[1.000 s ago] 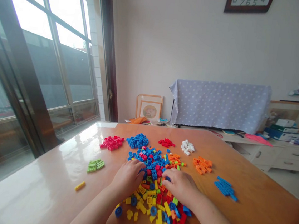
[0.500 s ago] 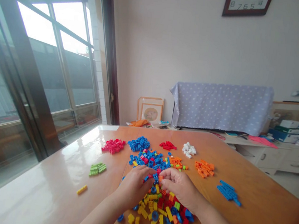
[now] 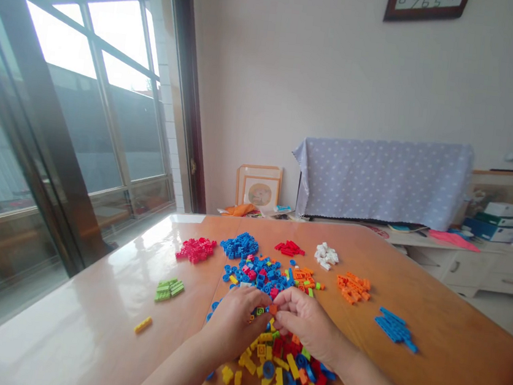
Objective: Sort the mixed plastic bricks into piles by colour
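My left hand (image 3: 242, 316) hangs over the middle of a mixed heap of toy building bricks (image 3: 281, 359), fingers curved and parted from the thumb. A small green brick (image 3: 260, 311) shows in the gap between them; whether the hand touches it is unclear. Facing it, my right hand (image 3: 304, 318) pinches a small orange brick (image 3: 273, 309) between thumb and fingertips. Yellow, red, blue and green bricks lie below the hands. Beyond the fingers spreads a group of mostly blue round bricks (image 3: 251, 273), with a few pink ones among them.
Sorted piles lie around the heap: pink bricks (image 3: 195, 250), blue bricks (image 3: 239, 245), red bricks (image 3: 290, 247), white bricks (image 3: 326, 255), orange bricks (image 3: 353, 287), long blue bricks (image 3: 396, 329) and green bricks (image 3: 169, 289). One yellow brick (image 3: 143, 325) lies alone on the wooden table (image 3: 97, 329).
The camera view has shifted slightly. My hands have drawn a little closer together over the heap, and a green brick now shows between the left thumb and fingers.
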Motion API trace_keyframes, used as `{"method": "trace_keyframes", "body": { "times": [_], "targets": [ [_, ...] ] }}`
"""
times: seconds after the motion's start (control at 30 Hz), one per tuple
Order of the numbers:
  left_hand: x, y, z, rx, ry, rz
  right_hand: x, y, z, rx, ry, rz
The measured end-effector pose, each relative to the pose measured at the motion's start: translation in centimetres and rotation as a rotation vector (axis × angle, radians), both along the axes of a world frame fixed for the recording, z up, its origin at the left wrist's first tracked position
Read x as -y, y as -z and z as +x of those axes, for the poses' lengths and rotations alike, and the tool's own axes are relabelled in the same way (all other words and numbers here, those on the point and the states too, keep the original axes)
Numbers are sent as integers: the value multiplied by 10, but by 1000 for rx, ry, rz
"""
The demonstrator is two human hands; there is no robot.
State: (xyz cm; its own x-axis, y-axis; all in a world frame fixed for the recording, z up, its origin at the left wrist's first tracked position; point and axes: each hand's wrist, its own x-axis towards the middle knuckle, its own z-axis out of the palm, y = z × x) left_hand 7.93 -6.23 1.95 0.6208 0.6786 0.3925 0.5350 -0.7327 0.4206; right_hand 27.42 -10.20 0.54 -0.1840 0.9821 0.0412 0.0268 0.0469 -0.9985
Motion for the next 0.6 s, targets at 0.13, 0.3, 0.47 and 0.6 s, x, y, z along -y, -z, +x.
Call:
{"method": "trace_keyframes", "body": {
  "times": [0.13, 0.3, 0.47, 0.6],
  "targets": [
    [0, -1, 0, -26, -1, 47, -1, 2, -1, 3, 11, -4],
    [2, -1, 1, -67, -7, 93, -3, 7, -1, 20, 13, 3],
    [2, 2, 3, -81, -18, 121, -5, 11, -1, 32, 22, -14],
    [2, 4, 4, -79, -12, 131, -5, 14, -1, 54, 33, -26]
  ]
}}
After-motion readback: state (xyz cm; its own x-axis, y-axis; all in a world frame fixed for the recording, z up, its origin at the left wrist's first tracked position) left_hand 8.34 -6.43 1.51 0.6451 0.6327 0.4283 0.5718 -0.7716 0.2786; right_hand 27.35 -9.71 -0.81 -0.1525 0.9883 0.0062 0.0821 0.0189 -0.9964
